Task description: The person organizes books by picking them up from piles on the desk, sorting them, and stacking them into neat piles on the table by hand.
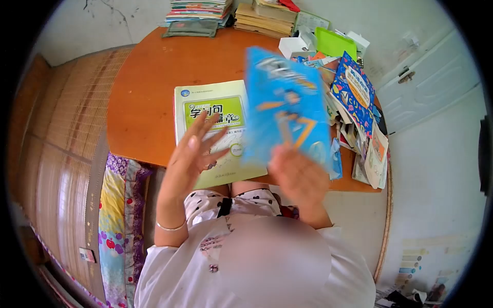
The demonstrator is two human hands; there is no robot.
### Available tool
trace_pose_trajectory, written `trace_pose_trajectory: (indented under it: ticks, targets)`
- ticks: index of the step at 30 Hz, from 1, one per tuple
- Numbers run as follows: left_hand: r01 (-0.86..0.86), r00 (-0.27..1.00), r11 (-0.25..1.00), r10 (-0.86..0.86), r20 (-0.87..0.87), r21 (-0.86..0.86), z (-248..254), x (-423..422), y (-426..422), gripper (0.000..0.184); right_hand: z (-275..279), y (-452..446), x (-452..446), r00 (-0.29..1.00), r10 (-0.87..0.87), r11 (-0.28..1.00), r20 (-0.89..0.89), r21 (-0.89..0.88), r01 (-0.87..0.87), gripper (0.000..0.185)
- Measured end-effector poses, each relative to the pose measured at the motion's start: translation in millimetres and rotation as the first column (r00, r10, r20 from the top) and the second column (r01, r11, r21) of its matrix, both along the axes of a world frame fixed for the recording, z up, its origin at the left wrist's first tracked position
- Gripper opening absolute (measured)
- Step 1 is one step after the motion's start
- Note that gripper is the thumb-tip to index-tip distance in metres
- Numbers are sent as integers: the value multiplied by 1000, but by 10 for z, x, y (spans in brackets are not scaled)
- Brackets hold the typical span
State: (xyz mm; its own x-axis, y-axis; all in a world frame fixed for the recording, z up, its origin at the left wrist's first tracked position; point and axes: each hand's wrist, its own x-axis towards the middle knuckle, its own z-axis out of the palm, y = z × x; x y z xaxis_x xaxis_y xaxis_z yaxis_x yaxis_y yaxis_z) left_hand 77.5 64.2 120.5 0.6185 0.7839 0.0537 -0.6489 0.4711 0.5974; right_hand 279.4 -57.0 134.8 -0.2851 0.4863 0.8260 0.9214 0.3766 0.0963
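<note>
In my right hand (300,177) is a blue book (287,108), gripped at its lower edge and raised over the table; both are blurred by motion. My left hand (195,154) hangs over a yellow-green book (221,174), its fingers spread and holding nothing. That book has a green title panel and lies at the table's near edge, on what looks like another book. The blue book hides part of its right side.
The orange table (149,92) has a rounded left end. Stacked books (197,10) and brown paper-like items (264,20) stand at the back. On the right are a green tray (335,42), a dark blue book (354,90) and a messy pile of papers.
</note>
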Motion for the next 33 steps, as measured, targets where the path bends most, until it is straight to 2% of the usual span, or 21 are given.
trace_pose_trajectory:
  ticks: [1, 2, 3, 4, 5, 6, 8, 9, 10, 11, 12, 13, 15, 17, 18, 20, 23, 27, 29, 33]
  targets:
    - [-9, 1000, 1000, 9, -6, 0, 31, 40, -34, 69, -30, -31, -113, 982, 191, 979, -10, -77, -191, 17]
    - [-53, 990, 995, 63, -124, 85, 68, 55, -66, 67, -59, 16, -183, 978, 206, 975, -16, -78, -206, 17]
    - [-90, 962, 981, 130, -238, 170, 94, 35, -86, 65, -94, 64, -254, 955, 297, 943, 0, -157, -294, 23]
    - [-117, 946, 977, 164, -280, 178, 109, -5, -66, 64, -120, 104, -310, 921, 391, 895, 8, -236, -378, 29]
    - [-142, 941, 975, 187, -283, 172, 102, -47, -68, 64, -82, 137, -294, 910, 415, 883, 3, -241, -402, 29]
    - [-144, 950, 979, 177, -258, 143, 97, -82, -63, 67, 10, 195, -210, 959, 257, 927, -117, -250, -279, 35]
    - [-170, 954, 980, 189, -234, 102, 131, -137, -56, 70, 36, 344, -34, 920, -3, 936, -391, -324, -135, 45]
    - [-171, 968, 983, 180, -175, 70, 207, -140, -70, 70, -29, 410, 36, 841, -103, 917, -531, -378, -127, 50]
    - [-171, 978, 984, 175, -110, 45, 247, -146, -48, 71, -49, 476, 52, 565, -62, 832, -823, -355, -425, 51]
    - [-200, 974, 979, 203, -105, 39, 167, -138, 17, 71, -58, 548, 43, 200, -105, 712, -974, -215, -668, 53]
    - [-262, 927, 932, 315, -204, 252, 14, -109, 111, 73, -69, 613, 16, 161, -159, 704, -974, -226, -673, 55]
    - [-253, 893, 901, 357, -274, 351, -41, -143, 170, 75, -96, 666, -10, 173, -157, 685, -972, -234, -690, 55]
    - [-213, 796, 818, 462, -391, 533, -150, -208, 290, 79, -210, 712, -56, 336, -212, 733, -918, -377, -566, 55]
    - [102, 429, 644, 659, -618, 758, -230, -254, 343, 86, -365, 703, -52, 375, -220, 728, -901, -408, -552, 54]
    - [81, 422, 652, 663, -619, 754, -303, -237, 349, 86, -390, 677, -48, 422, -246, 749, -873, -447, -488, 52]
    - [24, 561, 624, 639, -527, 781, -482, -200, 346, 87, -379, 699, -75, 514, -307, 781, -801, -521, -344, 48]
    - [21, 569, 621, 637, -520, 784, -478, -216, 350, 85, -417, 669, 34, 546, -379, 747, -747, -595, -294, 48]
    - [21, 576, 626, 629, -521, 780, -454, -232, 321, 84, -398, 647, 45, 541, -403, 711, -738, -625, -323, 47]
    - [-1, 589, 612, 640, -494, 791, -461, -219, 305, 83, -459, 634, 67, 488, -377, 726, -787, -579, -372, 47]
    - [2, 590, 613, 637, -496, 790, -509, -209, 335, 84, -512, 638, 88, 482, -343, 744, -806, -547, -385, 48]
